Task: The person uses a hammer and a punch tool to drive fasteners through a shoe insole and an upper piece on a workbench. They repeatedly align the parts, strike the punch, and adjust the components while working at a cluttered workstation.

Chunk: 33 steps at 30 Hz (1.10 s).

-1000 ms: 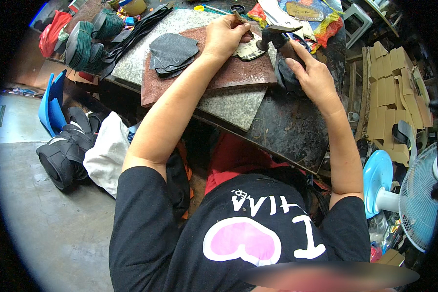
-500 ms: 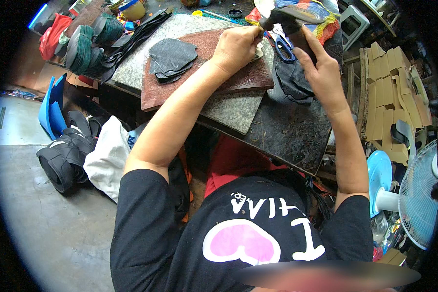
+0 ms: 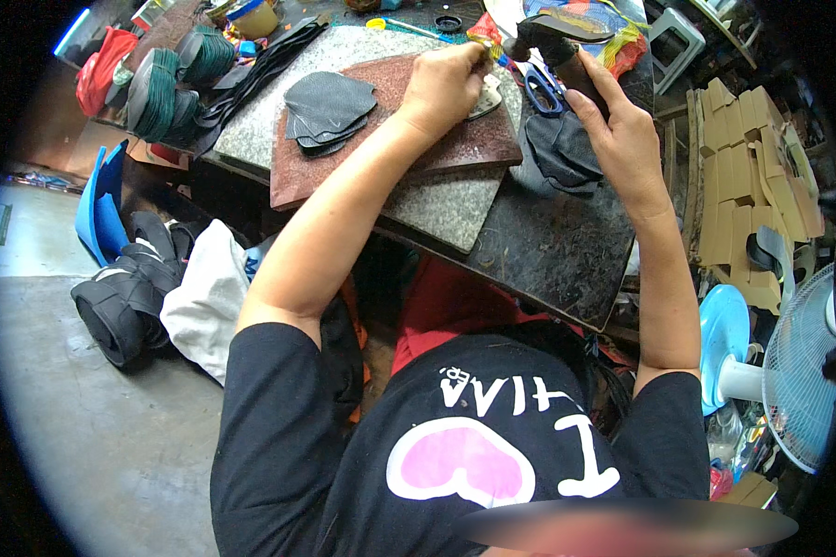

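My right hand (image 3: 618, 135) is wrapped around the handle of a dark hammer (image 3: 559, 58), its head held up beside my left hand. The fingers of my left hand (image 3: 444, 88) are pinched together above the far right part of a reddish-brown board (image 3: 297, 184); what they grip is hidden. Below those fingers, a pale flat piece (image 3: 486, 98) lies on the board. To the left of my wrist rests a stack of cut black leather pieces (image 3: 330, 107). Scissors with blue handles (image 3: 544, 96) lie between my hands, next to folded black material (image 3: 562, 153).
Under the board is a grey stone slab (image 3: 455, 218) on a dark table (image 3: 567, 246). Green thread spools (image 3: 153, 93) and black strips (image 3: 260, 74) sit at the left. A fan (image 3: 803, 371) and cardboard pieces (image 3: 743, 186) stand at the right.
My left hand has shifted slightly left and away from the hammer head, uncovering more of the pale piece. The hammer has moved a little to the right.
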Each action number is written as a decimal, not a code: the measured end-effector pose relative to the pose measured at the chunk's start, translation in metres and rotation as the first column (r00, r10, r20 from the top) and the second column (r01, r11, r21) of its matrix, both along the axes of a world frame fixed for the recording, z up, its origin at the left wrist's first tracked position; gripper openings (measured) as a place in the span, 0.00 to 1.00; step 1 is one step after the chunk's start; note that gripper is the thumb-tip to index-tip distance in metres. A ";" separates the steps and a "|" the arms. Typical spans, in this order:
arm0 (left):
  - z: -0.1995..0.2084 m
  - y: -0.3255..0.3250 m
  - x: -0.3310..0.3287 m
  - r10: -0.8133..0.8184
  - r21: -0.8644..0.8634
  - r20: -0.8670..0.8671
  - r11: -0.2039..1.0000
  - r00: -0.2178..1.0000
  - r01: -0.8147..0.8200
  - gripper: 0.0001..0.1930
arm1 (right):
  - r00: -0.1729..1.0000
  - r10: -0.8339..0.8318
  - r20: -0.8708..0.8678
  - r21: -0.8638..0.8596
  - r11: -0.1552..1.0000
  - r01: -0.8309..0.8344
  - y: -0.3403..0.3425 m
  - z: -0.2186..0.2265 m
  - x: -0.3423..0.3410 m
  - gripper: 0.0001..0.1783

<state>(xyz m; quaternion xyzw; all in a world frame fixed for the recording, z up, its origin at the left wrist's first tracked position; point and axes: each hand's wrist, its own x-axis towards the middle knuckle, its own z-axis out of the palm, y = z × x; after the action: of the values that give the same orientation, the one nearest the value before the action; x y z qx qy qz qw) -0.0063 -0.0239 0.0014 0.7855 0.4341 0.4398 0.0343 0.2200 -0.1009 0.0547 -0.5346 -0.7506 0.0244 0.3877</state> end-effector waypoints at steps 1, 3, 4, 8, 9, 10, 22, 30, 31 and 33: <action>-0.003 -0.001 -0.001 0.027 -0.051 0.047 0.998 0.999 -0.025 0.10 | 0.998 0.032 0.051 -0.067 0.997 -0.028 0.000 -0.006 0.001 0.26; -0.007 0.002 -0.002 0.048 -0.047 0.069 0.998 0.996 -0.045 0.11 | 0.994 0.015 0.108 -0.075 0.997 -0.007 -0.002 -0.015 0.002 0.25; -0.009 0.004 -0.003 0.049 -0.014 0.077 0.999 0.996 -0.048 0.11 | 0.983 0.026 0.184 -0.117 0.993 -0.005 -0.004 -0.019 0.000 0.25; -0.011 0.013 -0.005 0.085 -0.452 0.671 0.834 0.736 0.316 0.08 | 0.974 -0.011 0.224 -0.168 0.985 0.049 -0.010 -0.027 -0.009 0.26; -0.011 0.013 -0.004 0.074 -0.430 0.726 0.825 0.683 0.367 0.07 | 0.973 -0.018 0.231 -0.138 0.989 0.051 -0.010 -0.029 -0.010 0.27; -0.012 0.013 -0.005 0.043 -0.398 0.746 0.829 0.665 0.392 0.07 | 0.972 -0.020 0.233 -0.177 0.982 0.062 -0.010 -0.030 -0.009 0.26; -0.009 0.009 -0.006 0.025 -0.402 0.702 0.839 0.712 0.367 0.07 | 0.985 -0.005 0.175 -0.196 0.980 0.039 -0.004 -0.030 -0.005 0.26; -0.011 0.010 -0.006 -0.017 -0.368 0.671 0.860 0.741 0.353 0.09 | 0.992 0.093 0.086 -0.154 0.985 -0.079 0.006 -0.035 0.007 0.26; -0.011 0.010 -0.006 -0.002 -0.392 0.612 0.868 0.791 0.305 0.09 | 0.996 0.062 0.063 -0.188 0.981 -0.049 0.005 -0.026 0.008 0.26; -0.009 0.008 -0.005 -0.072 -0.294 0.491 0.925 0.868 0.242 0.10 | 0.991 0.129 -0.042 0.015 0.992 -0.129 0.001 0.002 0.006 0.24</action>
<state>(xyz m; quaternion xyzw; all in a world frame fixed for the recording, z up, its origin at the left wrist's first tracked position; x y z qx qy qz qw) -0.0111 -0.0158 -0.0080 0.6696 0.4167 0.5297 0.3121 0.2257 -0.1001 0.0563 -0.4819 -0.7753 0.0564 0.4045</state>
